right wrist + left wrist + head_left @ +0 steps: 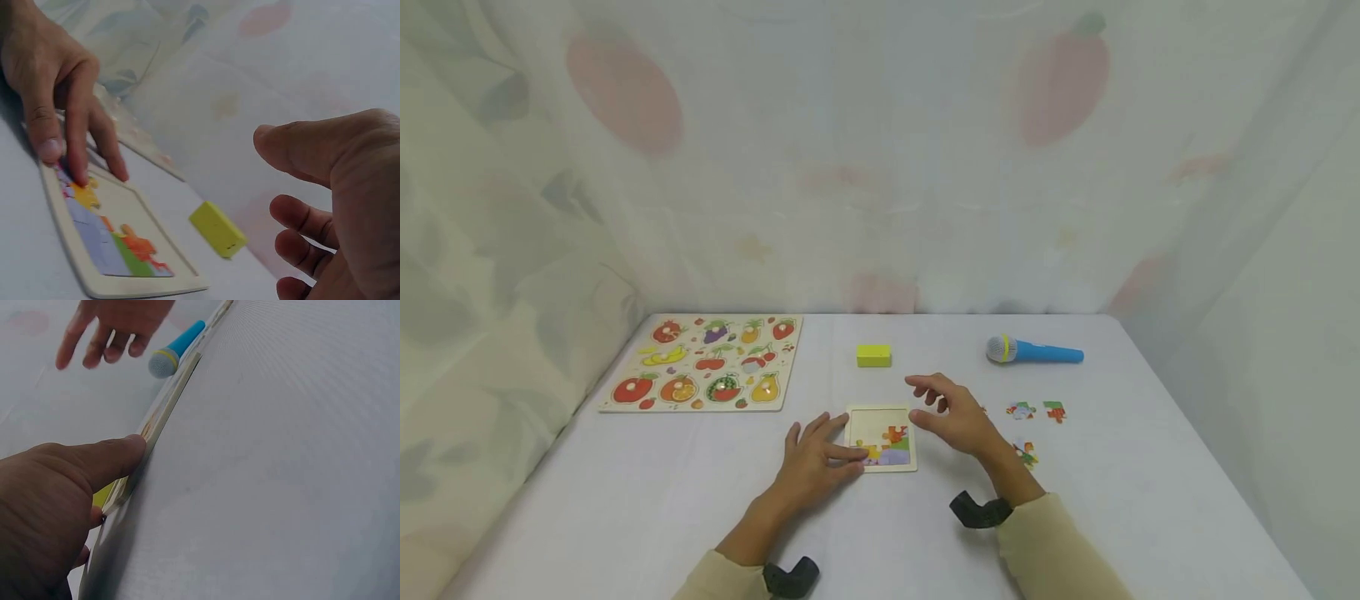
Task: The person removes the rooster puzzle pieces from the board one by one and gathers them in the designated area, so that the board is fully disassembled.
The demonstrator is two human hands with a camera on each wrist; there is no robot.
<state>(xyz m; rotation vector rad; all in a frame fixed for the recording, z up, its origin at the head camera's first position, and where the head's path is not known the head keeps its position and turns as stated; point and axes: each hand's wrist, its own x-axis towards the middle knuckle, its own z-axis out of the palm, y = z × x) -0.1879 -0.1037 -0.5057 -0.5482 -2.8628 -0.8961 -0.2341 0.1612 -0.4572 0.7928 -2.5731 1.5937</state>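
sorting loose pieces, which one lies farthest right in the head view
The reddish puzzle piece below the microphone's handle; the other visible loose pieces lie left of it.

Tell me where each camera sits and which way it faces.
Head: on the head, facing forward and down at the puzzle tray; left hand, right hand, sleeves show.
Left wrist: on that wrist, looking past the left hand toward the microphone; right hand at top.
Right wrist: on that wrist, facing the puzzle tray and yellow block; both hands show.
Both wrist views share both hands and the puzzle tray.
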